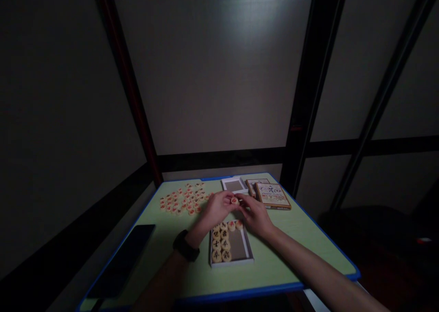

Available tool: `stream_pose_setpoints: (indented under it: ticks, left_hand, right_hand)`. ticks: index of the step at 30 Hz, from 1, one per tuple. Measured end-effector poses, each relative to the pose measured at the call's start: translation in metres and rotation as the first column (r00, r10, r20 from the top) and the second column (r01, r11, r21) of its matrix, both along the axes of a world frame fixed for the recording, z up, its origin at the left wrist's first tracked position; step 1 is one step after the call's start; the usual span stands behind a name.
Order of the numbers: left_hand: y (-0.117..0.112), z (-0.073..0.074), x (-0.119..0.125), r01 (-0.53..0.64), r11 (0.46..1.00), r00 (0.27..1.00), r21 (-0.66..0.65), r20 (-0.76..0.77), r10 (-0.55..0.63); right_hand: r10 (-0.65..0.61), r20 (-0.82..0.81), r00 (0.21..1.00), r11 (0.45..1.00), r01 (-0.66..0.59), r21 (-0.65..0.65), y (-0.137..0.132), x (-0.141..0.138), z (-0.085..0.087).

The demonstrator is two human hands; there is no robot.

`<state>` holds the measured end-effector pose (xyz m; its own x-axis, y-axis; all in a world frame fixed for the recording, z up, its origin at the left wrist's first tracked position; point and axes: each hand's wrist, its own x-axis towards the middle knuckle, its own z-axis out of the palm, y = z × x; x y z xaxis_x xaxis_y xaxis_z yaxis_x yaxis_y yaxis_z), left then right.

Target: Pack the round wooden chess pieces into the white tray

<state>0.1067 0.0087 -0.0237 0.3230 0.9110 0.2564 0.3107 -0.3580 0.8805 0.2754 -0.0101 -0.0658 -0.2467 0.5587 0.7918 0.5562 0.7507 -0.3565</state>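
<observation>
Both hands meet above the far end of a shallow grey box [243, 250] on the green table [281, 261]. My left hand [216, 208], with a dark watch on its wrist, pinches a round pale game piece [234, 201] with a red mark. My right hand [255, 215] is curled beside it, fingertips touching the same piece. Several round pieces [221, 243] with dark and red marks lie in rows in the box's left part. A loose spread of similar pieces [183, 200] lies on the table to the far left.
A small open white box [233, 184] and two flat printed boxes [272, 196] lie at the table's far edge. A dark phone [125, 257] lies past the table's left blue rim. Dark frame posts and grey panels stand behind the table.
</observation>
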Motion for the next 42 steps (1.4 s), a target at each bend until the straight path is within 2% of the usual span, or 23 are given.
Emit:
stream_pose_setpoints:
  ticks: [3,6,10,13,14,15,16,17,18,20,21,22,23,25,30,33,35,37,38,39,40,41,42]
  left_hand:
    - [0.001,-0.008,-0.003,0.007,0.999,0.998,-0.048,0.058,-0.005]
    - [0.003,-0.013,-0.006,-0.013,0.999,0.998,-0.033,0.066,0.015]
    - [0.000,-0.013,-0.009,0.035,0.998,0.997,-0.046,0.065,-0.032]
    - [-0.014,-0.005,-0.016,0.079,0.997,0.994,-0.001,-0.076,-0.079]
    - [-0.022,-0.002,-0.021,0.063,0.996,0.983,0.064,-0.174,-0.051]
    - [-0.030,0.001,-0.027,0.013,0.982,0.958,0.190,-0.283,0.042]
    - [-0.038,0.003,-0.035,-0.051,0.944,0.906,0.326,-0.382,0.181]
    - [-0.046,0.004,-0.044,-0.144,0.892,0.815,0.429,-0.459,0.352]
    - [-0.053,0.003,-0.054,-0.257,0.830,0.687,0.496,-0.510,0.518]
    - [-0.061,-0.002,-0.074,-0.411,0.715,0.423,0.565,-0.577,0.699]
    - [-0.063,-0.006,-0.084,-0.467,0.669,0.318,0.578,-0.596,0.737]
    - [-0.064,-0.010,-0.093,-0.500,0.647,0.247,0.575,-0.622,0.743]
    - [-0.064,-0.015,-0.101,-0.530,0.634,0.195,0.564,-0.646,0.738]
    - [-0.063,-0.022,-0.111,-0.550,0.636,0.151,0.541,-0.685,0.712]
    - [-0.063,-0.028,-0.116,-0.578,0.672,0.186,0.464,-0.726,0.662]
    - [-0.064,-0.024,-0.112,-0.574,0.648,0.195,0.501,-0.684,0.703]
    - [-0.064,-0.019,-0.104,-0.535,0.644,0.228,0.547,-0.640,0.733]
    - [-0.062,-0.012,-0.091,-0.463,0.676,0.336,0.573,-0.593,0.732]
    - [-0.060,-0.008,-0.083,-0.411,0.715,0.432,0.566,-0.570,0.699]
    - [-0.057,-0.005,-0.073,-0.334,0.768,0.556,0.546,-0.544,0.628]
    - [-0.055,-0.001,-0.063,-0.230,0.828,0.688,0.511,-0.517,0.510]
    - [-0.051,0.003,-0.054,-0.125,0.873,0.793,0.471,-0.482,0.373]
    - [-0.048,0.006,-0.045,-0.035,0.895,0.862,0.444,-0.440,0.252]
  right_hand:
    - [-0.021,0.023,1.000,1.000,0.020,0.021,-0.002,-0.001,-0.001]
    - [-0.015,0.090,0.996,0.999,0.011,0.039,-0.005,-0.002,0.002]
    - [0.000,0.173,0.985,0.998,-0.009,0.056,-0.010,-0.001,0.007]
    - [0.013,0.196,0.981,0.997,-0.027,0.067,-0.012,-0.001,0.009]
    - [0.011,0.198,0.980,0.997,-0.026,0.075,-0.013,-0.001,0.010]
    - [0.005,0.194,0.981,0.996,-0.021,0.084,-0.013,-0.001,0.009]
    - [-0.005,0.186,0.983,0.996,-0.012,0.091,-0.012,-0.001,0.009]
    - [-0.016,0.180,0.984,0.996,0.000,0.090,-0.012,-0.001,0.009]
    - [-0.026,0.176,0.984,0.996,0.011,0.084,-0.011,-0.001,0.008]
    - [-0.043,0.176,0.984,0.997,0.032,0.065,-0.010,-0.001,0.008]
    - [-0.052,0.176,0.983,0.998,0.043,0.056,-0.009,-0.001,0.008]
    - [-0.060,0.175,0.983,0.997,0.052,0.050,-0.008,-0.001,0.008]
    - [-0.066,0.168,0.984,0.997,0.059,0.048,-0.008,0.000,0.008]
    - [-0.081,0.150,0.985,0.996,0.076,0.043,-0.007,0.000,0.008]
    - [-0.115,0.129,0.985,0.993,0.111,0.038,-0.005,0.004,0.007]
    - [-0.111,0.113,0.987,0.993,0.105,0.056,-0.003,0.005,0.006]
    - [-0.106,0.094,0.990,0.993,0.100,0.065,-0.004,0.003,0.006]
    - [-0.088,0.078,0.993,0.994,0.082,0.074,-0.005,-0.003,0.007]
    - [-0.076,0.072,0.994,0.994,0.070,0.082,-0.006,-0.007,0.008]
    - [-0.064,0.069,0.996,0.994,0.058,0.092,-0.006,-0.010,0.008]
    - [-0.053,0.067,0.996,0.993,0.046,0.105,-0.007,-0.014,0.008]
    - [-0.043,0.066,0.997,0.992,0.035,0.119,-0.007,-0.016,0.008]
    - [-0.036,0.066,0.997,0.991,0.028,0.132,-0.007,-0.018,0.008]
